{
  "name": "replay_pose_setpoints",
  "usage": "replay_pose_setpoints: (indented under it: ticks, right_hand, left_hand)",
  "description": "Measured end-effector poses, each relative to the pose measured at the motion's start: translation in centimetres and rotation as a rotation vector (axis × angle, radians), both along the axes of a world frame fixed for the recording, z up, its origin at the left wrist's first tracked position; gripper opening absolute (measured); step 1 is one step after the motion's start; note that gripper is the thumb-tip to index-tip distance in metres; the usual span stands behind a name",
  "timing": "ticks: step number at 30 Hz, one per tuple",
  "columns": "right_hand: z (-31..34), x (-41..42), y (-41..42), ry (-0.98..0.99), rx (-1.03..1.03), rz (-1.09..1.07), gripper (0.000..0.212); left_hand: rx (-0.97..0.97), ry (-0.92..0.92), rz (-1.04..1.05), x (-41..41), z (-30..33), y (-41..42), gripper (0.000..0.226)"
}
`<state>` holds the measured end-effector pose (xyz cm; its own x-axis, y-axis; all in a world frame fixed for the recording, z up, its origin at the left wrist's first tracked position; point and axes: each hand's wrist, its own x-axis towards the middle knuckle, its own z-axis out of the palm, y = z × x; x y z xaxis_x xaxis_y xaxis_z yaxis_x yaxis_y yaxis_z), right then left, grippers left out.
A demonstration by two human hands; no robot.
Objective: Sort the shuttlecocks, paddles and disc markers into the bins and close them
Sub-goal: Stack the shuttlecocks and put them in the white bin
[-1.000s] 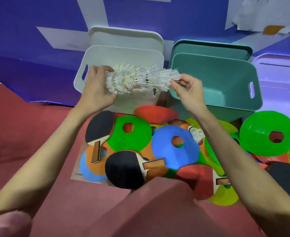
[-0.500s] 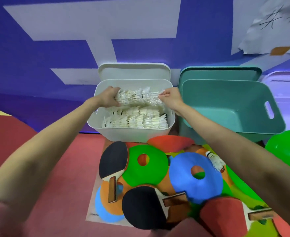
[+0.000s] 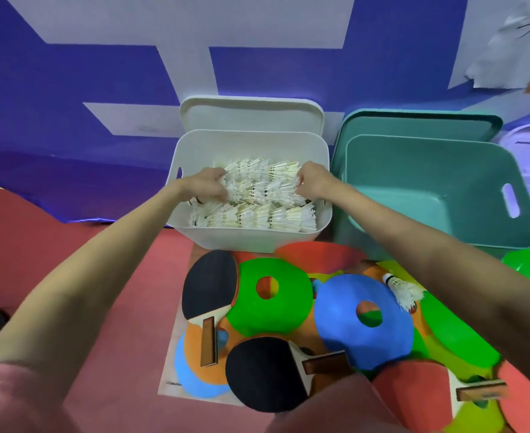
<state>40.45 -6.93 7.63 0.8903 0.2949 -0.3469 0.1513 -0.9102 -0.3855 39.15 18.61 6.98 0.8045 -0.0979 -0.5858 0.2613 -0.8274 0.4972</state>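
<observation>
Hands, left [image 3: 206, 185] and right [image 3: 313, 182], have lowered the pinched shuttlecock row [image 3: 259, 189] into the white bin [image 3: 248, 239].

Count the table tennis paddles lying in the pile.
3: a black paddle at the pile's left, another black paddle front centre, a red paddle front right. More may be buried.

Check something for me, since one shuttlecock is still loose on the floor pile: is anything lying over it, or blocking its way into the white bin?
Nothing visible covers the loose shuttlecock; it lies on top of the discs. The white bin is open, though both hands, left hand and right hand, are inside it.
</observation>
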Motion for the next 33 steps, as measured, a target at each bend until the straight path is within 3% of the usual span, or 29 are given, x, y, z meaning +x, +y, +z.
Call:
replay_pose_setpoints:
  ticks: [4, 7, 11, 15, 17, 21, 25, 28, 30, 33]
  right_hand:
    - [1.2, -0.1, -0.1, -0.012, -0.2, 0.199, 0.029]
    - [2.0, -0.1, -0.3, -0.017, -0.338, 0.329, 0.022]
    - [2.0, -0.7, -0.9, -0.025, -0.55, 0.435, 0.034]
    - [2.4, -1.8, -2.2, -0.141, -0.428, 0.398, 0.032]
    - [2.7, -2.4, -3.6, -0.203, -0.27, 0.332, 0.029]
    - [3.5, -6.9, -8.5, -0.434, 0.286, 0.114, 0.025]
    - [1.7, -16.0, -13.9, -0.652, 0.578, -0.472, 0.013]
    - [-2.4, -20.9, -16.9, -0.567, 0.481, -0.772, 0.011]
    - [-5.0, -22.1, -18.5, -0.375, 0.252, -0.812, 0.018]
    - [-7.2, -22.3, -19.3, -0.034, -0.079, -0.752, 0.049]
  left_hand:
    - [-0.204, -0.065, 0.102, -0.4, 0.5, 0.6, 0.033]
    - [-0.192, -0.102, 0.094, -0.7, 0.2, 0.8, 0.02]
    - [-0.011, -0.127, -0.018, -1.3, -0.2, 0.4, 0.038]
    - [0.098, -0.27, -0.027, -1.6, 0.0, -0.6, 0.045]
    - [0.126, -0.334, -0.049, -1.9, 0.0, -1.3, 0.052]
    - [0.172, -0.524, -0.072, -2.9, -0.1, -3.8, 0.049]
    - [0.12, -0.617, -0.097, -3.8, -0.4, -6.8, 0.044]
    - [0.053, -0.644, -0.167, -3.9, -0.3, -8.8, 0.049]
    - [0.019, -0.655, -0.207, -3.6, 0.1, -10.2, 0.052]
    - [-0.013, -0.651, -0.262, -2.7, 0.6, -12.3, 0.051]
